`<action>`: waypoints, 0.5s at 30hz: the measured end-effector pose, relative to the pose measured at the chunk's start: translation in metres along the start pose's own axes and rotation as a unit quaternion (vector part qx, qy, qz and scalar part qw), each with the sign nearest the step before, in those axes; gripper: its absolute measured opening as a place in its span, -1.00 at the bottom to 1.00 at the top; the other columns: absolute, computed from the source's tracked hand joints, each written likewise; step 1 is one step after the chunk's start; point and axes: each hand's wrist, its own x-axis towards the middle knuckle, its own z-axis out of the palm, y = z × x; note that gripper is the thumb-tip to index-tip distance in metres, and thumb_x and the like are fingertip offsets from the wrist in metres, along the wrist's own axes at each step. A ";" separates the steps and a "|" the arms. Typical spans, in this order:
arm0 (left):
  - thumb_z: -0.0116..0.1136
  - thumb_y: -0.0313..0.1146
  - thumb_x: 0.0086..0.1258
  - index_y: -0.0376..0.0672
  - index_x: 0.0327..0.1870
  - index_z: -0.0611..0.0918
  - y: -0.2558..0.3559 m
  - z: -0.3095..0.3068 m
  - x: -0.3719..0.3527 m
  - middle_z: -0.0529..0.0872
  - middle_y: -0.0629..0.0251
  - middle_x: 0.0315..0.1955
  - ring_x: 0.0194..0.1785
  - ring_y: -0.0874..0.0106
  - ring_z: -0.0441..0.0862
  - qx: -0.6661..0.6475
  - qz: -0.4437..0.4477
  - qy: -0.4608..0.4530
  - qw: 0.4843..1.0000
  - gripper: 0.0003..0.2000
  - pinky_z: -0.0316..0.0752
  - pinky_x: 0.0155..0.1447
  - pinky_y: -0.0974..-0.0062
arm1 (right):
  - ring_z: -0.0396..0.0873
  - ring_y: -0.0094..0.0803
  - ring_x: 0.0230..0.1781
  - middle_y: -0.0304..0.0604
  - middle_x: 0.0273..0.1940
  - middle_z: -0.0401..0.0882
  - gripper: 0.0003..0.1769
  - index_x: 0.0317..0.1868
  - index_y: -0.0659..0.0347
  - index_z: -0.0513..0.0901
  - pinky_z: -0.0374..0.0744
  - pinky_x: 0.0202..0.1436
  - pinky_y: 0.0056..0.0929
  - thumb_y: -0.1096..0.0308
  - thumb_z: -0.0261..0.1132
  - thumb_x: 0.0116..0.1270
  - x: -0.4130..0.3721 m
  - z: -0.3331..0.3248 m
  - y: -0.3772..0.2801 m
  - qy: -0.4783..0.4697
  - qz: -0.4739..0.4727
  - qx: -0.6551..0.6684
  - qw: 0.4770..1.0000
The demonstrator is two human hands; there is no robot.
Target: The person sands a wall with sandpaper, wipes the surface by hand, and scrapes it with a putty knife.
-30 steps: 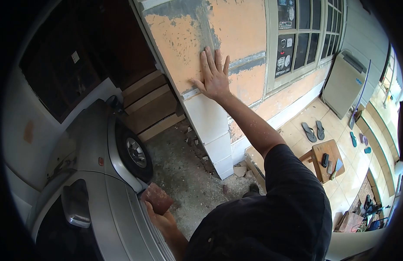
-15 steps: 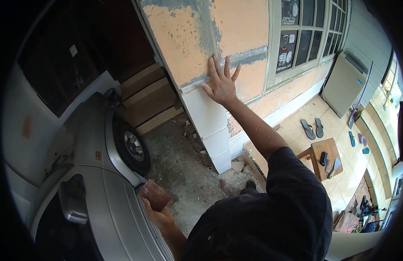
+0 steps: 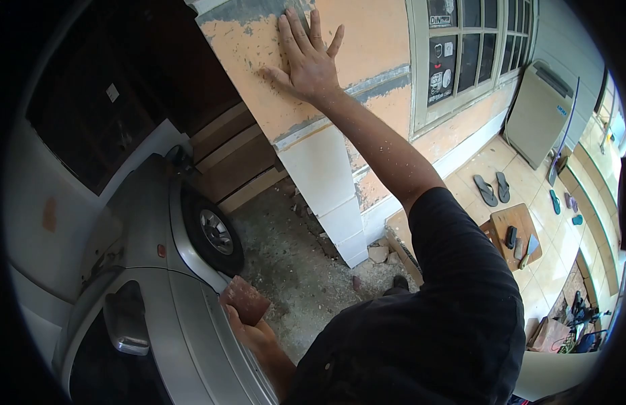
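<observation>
My right hand (image 3: 311,71) lies flat with spread fingers on the upper part of a peach-painted wall corner (image 3: 367,40). Patches of paint there are scraped down to grey. Low on the left, my left hand (image 3: 255,334) grips a folded, reddish-brown piece of sandpaper (image 3: 245,301) between thumb and fingers, close beside a silver car (image 3: 184,317). White tiles (image 3: 319,182) face the lower part of the corner, below my right hand.
A wooden stool (image 3: 522,226) holds a scraper (image 3: 529,248) and a dark block. Flip-flops (image 3: 486,190) lie on the floor tiles. Rubble (image 3: 378,254) sits at the wall's foot. A paned window (image 3: 461,64) is on the right, brown steps (image 3: 242,169) on the left.
My right hand has slid up and to the left along the wall, from the tile edge onto the scraped paint. My left hand still holds the sandpaper low by the car.
</observation>
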 end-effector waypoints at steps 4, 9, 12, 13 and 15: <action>0.12 -0.08 0.65 -0.21 0.41 0.51 -0.003 -0.002 0.002 0.65 0.15 0.24 0.30 0.25 0.61 -0.005 0.000 0.006 1.000 -0.52 0.46 0.38 0.22 | -0.15 0.17 0.75 -0.10 0.70 0.15 0.10 0.66 0.11 0.28 -0.49 0.53 0.64 -0.54 0.10 0.38 -0.050 0.002 -0.002 0.003 0.002 0.005 1.000; 0.12 -0.09 0.65 -0.24 0.37 0.53 -0.005 -0.001 0.009 0.68 0.17 0.19 0.27 0.25 0.63 -0.004 -0.006 -0.006 1.000 -0.54 0.47 0.36 0.23 | -0.30 0.27 0.75 -0.04 0.75 -0.06 0.08 0.70 0.07 0.19 -0.45 0.53 0.66 -0.44 0.19 0.39 -0.153 -0.011 -0.015 -0.114 0.105 0.009 0.988; 0.14 -0.17 0.64 -0.26 0.32 0.56 -0.001 0.015 0.006 0.70 0.19 0.14 0.22 0.29 0.64 -0.006 -0.045 -0.005 0.999 -0.60 0.47 0.35 0.26 | -0.33 0.24 0.76 -0.05 0.73 0.01 -0.12 0.63 -0.01 0.34 -0.37 0.60 0.56 -0.17 0.39 0.42 -0.234 -0.063 -0.060 -0.250 0.162 0.044 0.954; 0.16 -0.24 0.63 -0.27 0.27 0.60 -0.003 0.026 0.006 0.71 0.18 0.11 0.19 0.33 0.65 -0.005 -0.071 -0.008 0.997 -0.65 0.46 0.35 0.28 | -0.08 0.17 0.73 -0.05 0.62 0.28 -0.28 0.47 0.03 0.54 -0.23 0.61 0.56 -0.11 0.41 0.42 -0.270 -0.083 -0.078 -0.266 0.140 0.113 0.947; 0.19 -0.27 0.62 -0.30 0.24 0.60 -0.017 0.047 0.007 0.72 0.19 0.09 0.17 0.36 0.65 0.008 -0.102 -0.050 0.994 -0.66 0.47 0.33 0.31 | 0.27 0.04 0.62 -0.11 0.46 0.54 -0.40 0.34 0.05 0.67 -0.03 0.68 0.32 -0.07 0.43 0.42 -0.323 -0.126 -0.122 -0.396 0.147 0.329 0.844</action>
